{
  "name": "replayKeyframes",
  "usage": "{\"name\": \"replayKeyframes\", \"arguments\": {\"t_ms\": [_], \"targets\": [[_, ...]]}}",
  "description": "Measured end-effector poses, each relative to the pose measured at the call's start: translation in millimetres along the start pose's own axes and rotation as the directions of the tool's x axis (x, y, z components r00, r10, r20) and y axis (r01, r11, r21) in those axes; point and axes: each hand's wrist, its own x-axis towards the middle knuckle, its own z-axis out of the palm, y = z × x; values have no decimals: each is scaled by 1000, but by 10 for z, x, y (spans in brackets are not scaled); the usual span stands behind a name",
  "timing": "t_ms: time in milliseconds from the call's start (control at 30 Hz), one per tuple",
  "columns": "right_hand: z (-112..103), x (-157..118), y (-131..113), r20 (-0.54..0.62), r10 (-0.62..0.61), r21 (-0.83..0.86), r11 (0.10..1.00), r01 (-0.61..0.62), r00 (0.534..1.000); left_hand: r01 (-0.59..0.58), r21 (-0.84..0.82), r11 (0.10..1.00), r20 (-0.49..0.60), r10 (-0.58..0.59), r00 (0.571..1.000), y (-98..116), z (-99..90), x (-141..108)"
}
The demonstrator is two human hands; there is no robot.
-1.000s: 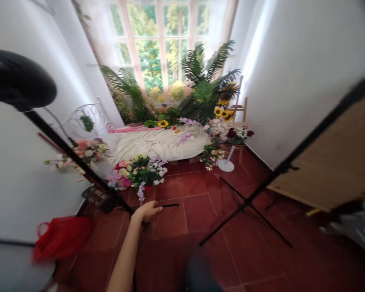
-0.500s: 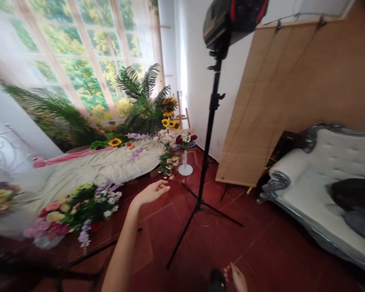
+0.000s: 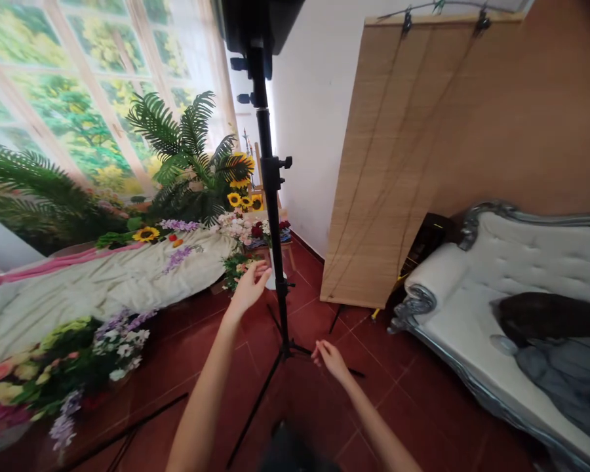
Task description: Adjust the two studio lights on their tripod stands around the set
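Black stand (image 3: 274,223) is upright mid-scene, legs (image 3: 257,406) splayed on red tiles (image 3: 423,367), prob. for stability w/ that bulky unit (image 3: 260,23) up top. L hand (image 3: 248,288) is just L of the pole, fingers half-curled w/ a gap, holding nothing; R hand (image 3: 331,358) is nearer, by the legs, loosely bent, nothing visible in it. Can't tell if either touches the stand. Far R, clips (image 3: 482,23) grip the tan blind's (image 3: 368,164) top edge, presumably so it hangs flat. Near L, flowers (image 3: 122,351) edge the cream cloth (image 3: 187,275), prob. as décor.
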Motion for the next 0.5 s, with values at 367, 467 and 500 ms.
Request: {"name": "replayKeyframes", "arguments": {"t_ms": [367,467,500], "targets": [[549,1561,-1166,28,26,187,982,-31,999,-202,205,958,-206,244,948,156,383,1032],[510,1722,-1208,141,99,172,977,-123,985,-202,250,947,-255,265,930,122,413,1082],[488,1743,-1220,184,118,187,971,-152,976,-202,265,943,-264,273,925,113,416,1095]]}}
